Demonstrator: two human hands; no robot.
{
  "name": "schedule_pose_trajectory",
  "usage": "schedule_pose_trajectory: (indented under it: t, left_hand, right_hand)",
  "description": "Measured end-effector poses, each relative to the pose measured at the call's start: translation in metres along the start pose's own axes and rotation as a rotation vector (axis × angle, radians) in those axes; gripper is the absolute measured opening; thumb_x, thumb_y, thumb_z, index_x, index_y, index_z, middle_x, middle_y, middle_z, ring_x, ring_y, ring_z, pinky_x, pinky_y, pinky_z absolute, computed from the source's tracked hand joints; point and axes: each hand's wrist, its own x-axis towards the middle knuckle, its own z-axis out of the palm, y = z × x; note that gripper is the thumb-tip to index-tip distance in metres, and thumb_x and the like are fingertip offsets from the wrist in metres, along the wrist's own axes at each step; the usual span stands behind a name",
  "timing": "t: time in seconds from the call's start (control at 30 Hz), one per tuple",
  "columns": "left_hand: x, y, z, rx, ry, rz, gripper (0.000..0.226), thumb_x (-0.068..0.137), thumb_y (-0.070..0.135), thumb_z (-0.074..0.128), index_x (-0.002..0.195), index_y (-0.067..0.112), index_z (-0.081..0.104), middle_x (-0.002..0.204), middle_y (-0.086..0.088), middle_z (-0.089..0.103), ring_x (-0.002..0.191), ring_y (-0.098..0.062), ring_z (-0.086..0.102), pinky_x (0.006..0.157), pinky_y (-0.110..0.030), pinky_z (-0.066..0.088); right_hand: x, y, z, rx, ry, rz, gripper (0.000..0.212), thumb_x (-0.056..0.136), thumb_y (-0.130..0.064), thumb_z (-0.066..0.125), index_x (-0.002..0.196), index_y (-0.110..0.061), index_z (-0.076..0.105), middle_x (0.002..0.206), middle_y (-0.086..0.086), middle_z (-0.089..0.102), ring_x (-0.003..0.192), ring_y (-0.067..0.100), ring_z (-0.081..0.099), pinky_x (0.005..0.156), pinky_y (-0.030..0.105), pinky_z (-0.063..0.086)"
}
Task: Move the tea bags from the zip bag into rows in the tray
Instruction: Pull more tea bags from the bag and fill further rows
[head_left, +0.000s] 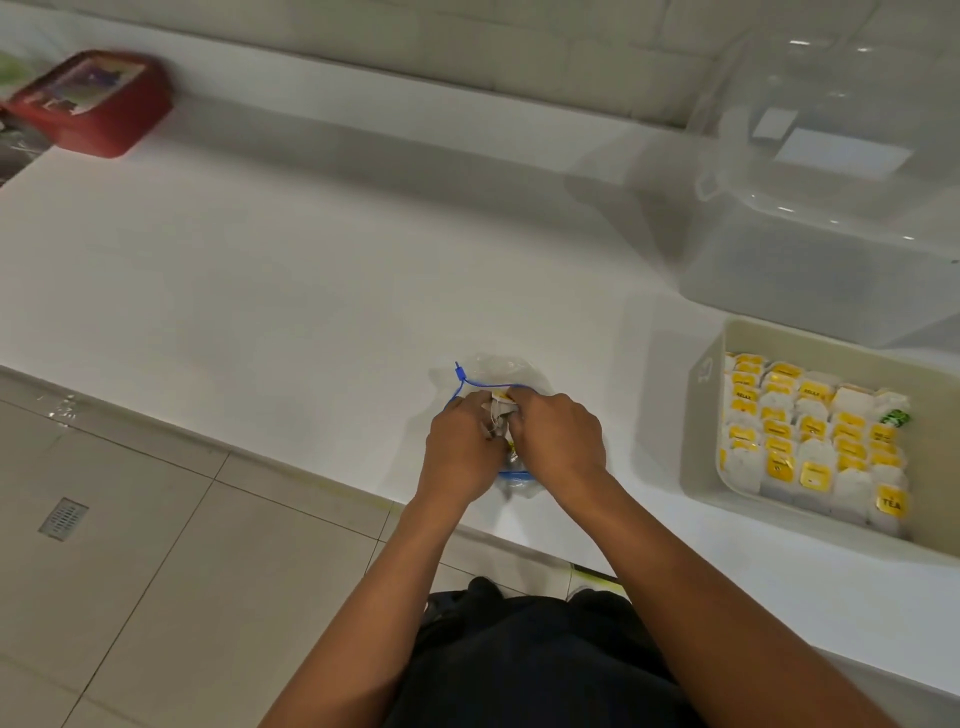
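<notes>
A clear zip bag (496, 371) with a blue zipper strip lies on the white counter near its front edge. My left hand (460, 449) and my right hand (558, 439) are both over the bag's mouth, fingers curled. Between them they pinch a small bunch of white tea bags (500, 410) with yellow tags. The lower part of the bag shows under my hands. To the right stands a beige tray (706, 415) holding several rows of tea bags (810, 441) with yellow tags, plus one green tag at its far right.
A large clear plastic container (831, 208) sits behind the tray at the back right. A red box (93, 101) rests at the far left of the counter (285, 270). Tiled floor with a drain grate (63, 518) lies below the counter edge.
</notes>
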Motion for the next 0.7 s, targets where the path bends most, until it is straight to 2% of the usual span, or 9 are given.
schedule_pose_trajectory:
  t: [0.07, 0.1, 0.2, 0.33, 0.4, 0.43, 0.5, 0.6, 0.7]
  left_hand:
    - [-0.005, 0.000, -0.003, -0.081, 0.018, 0.018, 0.033, 0.083, 0.008, 0.068, 0.112, 0.024, 0.066, 0.091, 0.006, 0.065, 0.076, -0.009, 0.061, 0.064, -0.008, 0.043]
    - [-0.007, 0.001, -0.005, -0.113, 0.040, 0.020, 0.032, 0.086, 0.010, 0.067, 0.115, 0.023, 0.066, 0.091, 0.006, 0.064, 0.073, -0.006, 0.061, 0.062, -0.006, 0.042]
    - [-0.012, 0.003, -0.012, -0.188, 0.119, 0.035, 0.035, 0.092, 0.014, 0.065, 0.125, 0.024, 0.064, 0.093, 0.010, 0.066, 0.071, -0.001, 0.064, 0.065, -0.001, 0.042]
    - [-0.019, 0.008, -0.022, -0.323, 0.180, 0.040, 0.027, 0.092, 0.019, 0.064, 0.113, 0.034, 0.066, 0.088, 0.015, 0.069, 0.068, 0.000, 0.061, 0.067, -0.009, 0.046]
    - [-0.020, 0.010, -0.022, -0.402, 0.178, -0.001, 0.022, 0.093, 0.023, 0.062, 0.107, 0.039, 0.067, 0.083, 0.012, 0.069, 0.067, -0.003, 0.061, 0.068, -0.021, 0.051]
    - [-0.020, 0.012, -0.021, -0.449, 0.175, -0.032, 0.017, 0.093, 0.025, 0.062, 0.102, 0.039, 0.067, 0.080, 0.010, 0.069, 0.063, -0.006, 0.059, 0.064, -0.028, 0.051]
    - [-0.021, 0.017, -0.022, -0.556, 0.180, -0.098, 0.004, 0.094, 0.032, 0.063, 0.093, 0.035, 0.067, 0.071, 0.006, 0.066, 0.056, -0.013, 0.053, 0.055, -0.032, 0.044]
    - [-0.024, 0.026, -0.024, -0.666, 0.163, -0.151, 0.018, 0.096, 0.040, 0.063, 0.093, 0.022, 0.062, 0.067, 0.001, 0.059, 0.054, -0.018, 0.044, 0.049, -0.030, 0.036]
    - [-0.030, 0.039, -0.027, -0.729, 0.106, -0.140, 0.032, 0.098, 0.043, 0.058, 0.085, 0.014, 0.059, 0.070, -0.002, 0.062, 0.056, -0.018, 0.048, 0.047, -0.029, 0.037]
  right_hand:
    - [-0.003, 0.002, -0.002, 0.060, 0.004, -0.002, 0.027, 0.100, -0.031, 0.044, 0.117, -0.027, 0.065, 0.097, 0.005, 0.071, 0.084, 0.028, 0.066, 0.064, 0.030, 0.043]
    - [-0.005, 0.004, -0.003, 0.099, 0.005, -0.005, 0.026, 0.100, -0.034, 0.045, 0.111, -0.027, 0.067, 0.092, 0.004, 0.071, 0.081, 0.028, 0.066, 0.064, 0.030, 0.045]
    - [-0.012, 0.009, -0.008, 0.285, 0.032, -0.001, 0.021, 0.095, -0.039, 0.050, 0.094, -0.025, 0.067, 0.077, 0.000, 0.069, 0.073, 0.025, 0.063, 0.062, 0.032, 0.050]
    - [-0.022, 0.013, -0.021, 0.580, 0.048, 0.044, 0.016, 0.095, -0.035, 0.059, 0.093, -0.024, 0.071, 0.066, -0.004, 0.065, 0.064, 0.014, 0.060, 0.064, 0.032, 0.053]
    - [-0.027, 0.012, -0.027, 0.655, 0.076, 0.066, 0.014, 0.095, -0.032, 0.060, 0.089, -0.024, 0.069, 0.065, -0.002, 0.065, 0.062, 0.015, 0.061, 0.061, 0.033, 0.053]
    - [-0.029, 0.012, -0.030, 0.728, 0.080, 0.086, 0.013, 0.096, -0.030, 0.060, 0.088, -0.024, 0.069, 0.065, 0.000, 0.066, 0.059, 0.015, 0.062, 0.058, 0.033, 0.053]
    - [-0.032, 0.011, -0.037, 0.916, 0.060, 0.143, 0.014, 0.097, -0.026, 0.060, 0.088, -0.020, 0.070, 0.065, 0.005, 0.066, 0.048, 0.010, 0.059, 0.050, 0.030, 0.048]
    - [-0.038, 0.013, -0.049, 1.126, 0.055, 0.192, 0.017, 0.098, -0.023, 0.059, 0.088, -0.018, 0.071, 0.061, 0.008, 0.062, 0.040, 0.005, 0.050, 0.049, 0.027, 0.041]
    - [-0.043, 0.017, -0.053, 1.115, 0.147, 0.141, 0.014, 0.098, -0.024, 0.060, 0.090, -0.024, 0.072, 0.063, 0.012, 0.059, 0.046, 0.009, 0.047, 0.052, 0.023, 0.040]
